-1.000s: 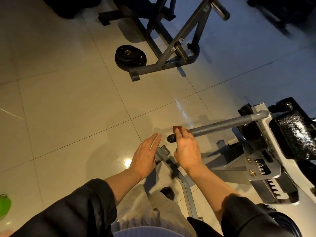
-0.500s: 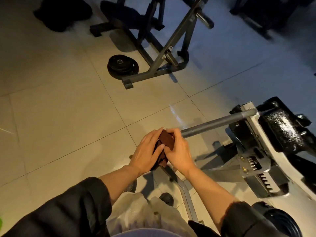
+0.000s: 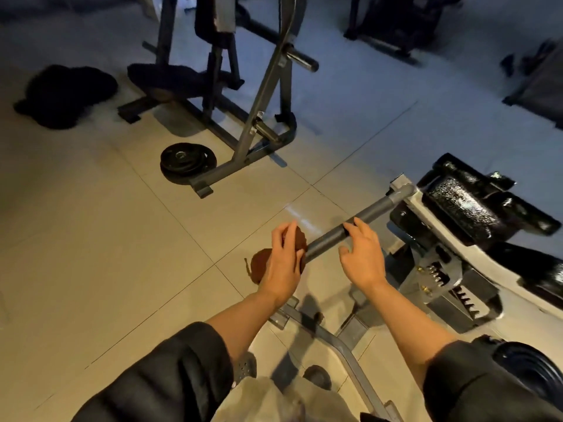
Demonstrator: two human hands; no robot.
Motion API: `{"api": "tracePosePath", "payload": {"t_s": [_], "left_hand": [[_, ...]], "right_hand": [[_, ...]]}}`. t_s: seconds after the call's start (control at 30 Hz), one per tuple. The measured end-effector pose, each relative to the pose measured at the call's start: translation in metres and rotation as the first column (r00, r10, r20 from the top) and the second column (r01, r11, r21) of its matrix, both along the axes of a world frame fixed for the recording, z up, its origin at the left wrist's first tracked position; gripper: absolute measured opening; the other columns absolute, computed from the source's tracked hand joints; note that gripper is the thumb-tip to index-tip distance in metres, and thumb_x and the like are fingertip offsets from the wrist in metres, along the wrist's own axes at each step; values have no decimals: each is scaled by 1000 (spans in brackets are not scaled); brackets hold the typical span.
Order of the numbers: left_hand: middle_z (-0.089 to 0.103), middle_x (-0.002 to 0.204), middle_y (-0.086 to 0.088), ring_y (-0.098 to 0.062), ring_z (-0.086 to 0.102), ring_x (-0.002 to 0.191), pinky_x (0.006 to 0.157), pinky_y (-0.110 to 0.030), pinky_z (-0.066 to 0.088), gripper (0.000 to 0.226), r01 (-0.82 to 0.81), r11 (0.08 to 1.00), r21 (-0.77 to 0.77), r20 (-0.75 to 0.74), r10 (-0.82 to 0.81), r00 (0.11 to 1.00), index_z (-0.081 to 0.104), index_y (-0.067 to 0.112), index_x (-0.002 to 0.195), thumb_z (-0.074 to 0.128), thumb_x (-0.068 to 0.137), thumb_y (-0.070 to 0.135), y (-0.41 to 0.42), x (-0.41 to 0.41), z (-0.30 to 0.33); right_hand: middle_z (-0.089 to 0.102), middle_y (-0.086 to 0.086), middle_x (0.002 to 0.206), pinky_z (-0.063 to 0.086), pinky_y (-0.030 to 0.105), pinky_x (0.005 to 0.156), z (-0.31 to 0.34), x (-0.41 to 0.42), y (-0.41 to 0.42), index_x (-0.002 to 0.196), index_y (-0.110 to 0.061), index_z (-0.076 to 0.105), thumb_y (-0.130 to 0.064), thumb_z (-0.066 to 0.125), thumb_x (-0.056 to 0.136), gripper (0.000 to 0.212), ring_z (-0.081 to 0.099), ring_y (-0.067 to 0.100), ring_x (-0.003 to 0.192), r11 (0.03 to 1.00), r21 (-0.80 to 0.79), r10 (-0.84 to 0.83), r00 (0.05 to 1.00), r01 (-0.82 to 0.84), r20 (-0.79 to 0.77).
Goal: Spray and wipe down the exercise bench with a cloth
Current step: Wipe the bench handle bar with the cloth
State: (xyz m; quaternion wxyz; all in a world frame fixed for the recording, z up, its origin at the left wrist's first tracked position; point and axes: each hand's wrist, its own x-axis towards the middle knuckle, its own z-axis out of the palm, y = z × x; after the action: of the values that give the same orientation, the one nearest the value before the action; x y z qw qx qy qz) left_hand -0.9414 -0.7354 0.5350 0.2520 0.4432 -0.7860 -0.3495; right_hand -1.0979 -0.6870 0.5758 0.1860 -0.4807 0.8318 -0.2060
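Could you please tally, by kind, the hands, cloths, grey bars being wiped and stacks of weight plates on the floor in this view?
Hands: 2, the left hand gripping the cloth, the right hand hovering open by the bar
Brown cloth: 1
Grey bar: 1
Stack of weight plates: 1
Total: 5

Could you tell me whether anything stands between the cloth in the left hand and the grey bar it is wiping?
Nothing visible does. The left hand holds the brown cloth right at the free end of the grey bar. The right hand rests further along the bar with relaxed fingers, so it would block wiping towards the bench frame.
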Motion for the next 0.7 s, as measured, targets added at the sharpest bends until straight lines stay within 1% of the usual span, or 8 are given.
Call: {"api": "tracePosePath", "payload": {"t_s": [0.07, 0.13, 0.2, 0.3, 0.4, 0.53, 0.6, 0.7], "left_hand": [[14, 157, -6, -22, 25, 141, 117, -32, 25, 62, 156, 987, -48, 174, -146, 974, 16, 13, 153, 46, 99, 6, 1, -11, -10], [19, 158, -7, -30, 8, 148, 121, -43, 14, 63, 241, 966, -92, 369, -192, 909, 15, 15, 154, 46, 100, 12, -4, -11, -21], [25, 156, -6, -29, 16, 146, 120, -41, 17, 60, 235, 969, -72, 428, -183, 885, 15, 19, 153, 45, 101, 25, -9, 1, -30], [30, 152, -5, -24, 37, 131, 107, -35, 37, 57, 237, 972, -9, 366, -217, 905, 21, 19, 151, 45, 101, 32, -7, 24, -39], [29, 150, -3, -21, 46, 120, 98, -31, 46, 55, 208, 978, 28, 327, -205, 922, 25, 19, 149, 49, 99, 21, 1, 32, -39], [43, 138, -4, -22, 52, 114, 90, -30, 48, 56, 189, 981, -47, 308, -165, 937, 39, 15, 139, 62, 89, 7, -11, 0, -23], [46, 132, -7, -24, 55, 108, 86, -31, 48, 46, 230, 973, -26, 206, -220, 953, 43, 14, 135, 58, 92, 6, -23, -32, -8], [45, 132, -8, -26, 54, 109, 87, -31, 43, 34, 282, 958, 54, 54, -285, 957, 43, 13, 134, 44, 101, 12, -31, -79, 8]], "right_hand": [[19, 3, 161, 25, 36, 115, -5, -8, 3, 150, -15, 32, -10, 55, 93, 62, 23, 24, 142, 989, 113, 110, 985, -96, -130], [13, 0, 162, 26, 38, 114, -6, -12, 5, 153, -18, 24, -17, 56, 93, 67, 23, 23, 141, 969, 190, 201, 954, -159, -225], [10, -1, 163, 21, 39, 117, -9, -12, 9, 154, -20, 20, -22, 55, 94, 70, 20, 24, 143, 954, 235, 250, 924, -185, -289], [6, 0, 163, 13, 40, 120, -17, -12, 13, 155, -20, 16, -22, 56, 93, 74, 15, 26, 146, 956, 233, 254, 904, -180, -344], [6, 0, 163, 12, 41, 122, -21, -11, 14, 155, -19, 15, -20, 56, 93, 75, 15, 26, 147, 960, 215, 249, 903, -182, -350], [5, 0, 164, 13, 40, 121, -22, -10, 14, 155, -18, 15, -19, 56, 93, 74, 14, 26, 146, 960, 215, 248, 906, -181, -342], [7, 0, 163, 14, 40, 121, -22, -11, 14, 154, -18, 18, -18, 57, 92, 73, 15, 26, 146, 959, 213, 253, 906, -188, -338], [25, -1, 159, 19, 40, 119, -21, -19, 13, 148, -19, 36, -17, 61, 88, 66, 26, 26, 142, 958, 185, 269, 909, -218, -320]]}}
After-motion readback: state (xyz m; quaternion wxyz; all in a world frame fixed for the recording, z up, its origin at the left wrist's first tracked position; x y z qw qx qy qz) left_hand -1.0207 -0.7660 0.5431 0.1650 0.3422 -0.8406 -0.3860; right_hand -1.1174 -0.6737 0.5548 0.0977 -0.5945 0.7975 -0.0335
